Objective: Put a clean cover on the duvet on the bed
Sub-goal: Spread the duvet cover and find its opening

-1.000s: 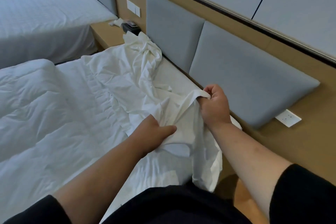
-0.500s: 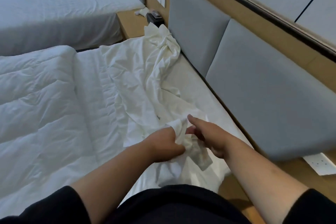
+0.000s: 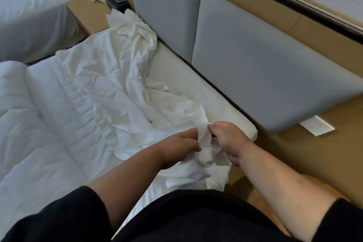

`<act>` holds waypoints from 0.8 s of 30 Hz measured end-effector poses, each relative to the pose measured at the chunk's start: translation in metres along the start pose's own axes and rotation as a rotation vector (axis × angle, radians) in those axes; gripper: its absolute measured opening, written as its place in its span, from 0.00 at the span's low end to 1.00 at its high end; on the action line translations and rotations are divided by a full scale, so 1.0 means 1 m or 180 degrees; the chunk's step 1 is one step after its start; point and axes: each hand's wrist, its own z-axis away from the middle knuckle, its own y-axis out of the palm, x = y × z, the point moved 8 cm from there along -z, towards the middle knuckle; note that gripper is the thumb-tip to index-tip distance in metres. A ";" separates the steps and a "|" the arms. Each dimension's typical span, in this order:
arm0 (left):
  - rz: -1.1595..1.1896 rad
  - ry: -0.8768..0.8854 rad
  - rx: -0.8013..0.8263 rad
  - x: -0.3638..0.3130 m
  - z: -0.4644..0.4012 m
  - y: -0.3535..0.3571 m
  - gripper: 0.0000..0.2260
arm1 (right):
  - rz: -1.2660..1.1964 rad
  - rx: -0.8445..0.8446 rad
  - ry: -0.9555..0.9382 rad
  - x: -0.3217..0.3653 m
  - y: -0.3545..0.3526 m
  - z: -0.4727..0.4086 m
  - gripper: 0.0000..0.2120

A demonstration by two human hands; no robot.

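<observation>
Both hands, left hand (image 3: 179,146) & right hand (image 3: 227,139), pinch one bunched corner of the cover (image 3: 204,143) btw them at the bed's near corner. Rest of cover trails away-left toward headboard (image 3: 265,76); duvet (image 3: 35,120) lies further left, nearer left hand.

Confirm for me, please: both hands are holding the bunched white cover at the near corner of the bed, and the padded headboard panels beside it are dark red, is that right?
Not quite. The head view shows the headboard panels are grey, not dark red. The rest holds: the left hand and right hand both hold the bunched white cover at the bed's near corner.
</observation>
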 end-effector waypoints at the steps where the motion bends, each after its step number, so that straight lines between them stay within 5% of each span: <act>1: 0.0129 0.0097 0.0015 0.003 -0.001 0.001 0.21 | -0.0335 -0.0284 0.0034 -0.007 -0.003 0.006 0.12; 4: -0.0433 0.0431 -0.0590 0.014 0.001 -0.017 0.18 | -0.0918 -0.0894 0.0050 -0.028 -0.004 0.031 0.13; 7: -0.0132 0.0381 -0.1116 0.038 0.008 -0.038 0.16 | -0.1121 -0.1104 -0.0054 -0.048 0.006 0.056 0.14; 12: -0.2298 0.1241 -0.0416 0.029 0.011 -0.015 0.38 | -0.1128 -0.0760 -0.0404 -0.049 0.030 0.094 0.13; 15: -0.2616 0.1041 -0.0044 0.033 0.002 -0.002 0.09 | -0.1019 -0.0702 -0.0350 -0.048 0.033 0.112 0.12; 16: -0.2513 0.0953 -0.0111 0.032 0.004 -0.005 0.06 | -0.0967 -0.0742 -0.0287 -0.050 0.030 0.116 0.13; 21: -0.3125 0.1074 -0.0353 0.004 0.017 -0.020 0.08 | 0.0831 -0.0670 0.0179 -0.061 0.016 0.125 0.45; 24: -0.3610 0.0900 -0.0140 -0.010 0.021 -0.003 0.12 | 0.1414 -0.0561 0.0201 -0.050 0.033 0.123 0.41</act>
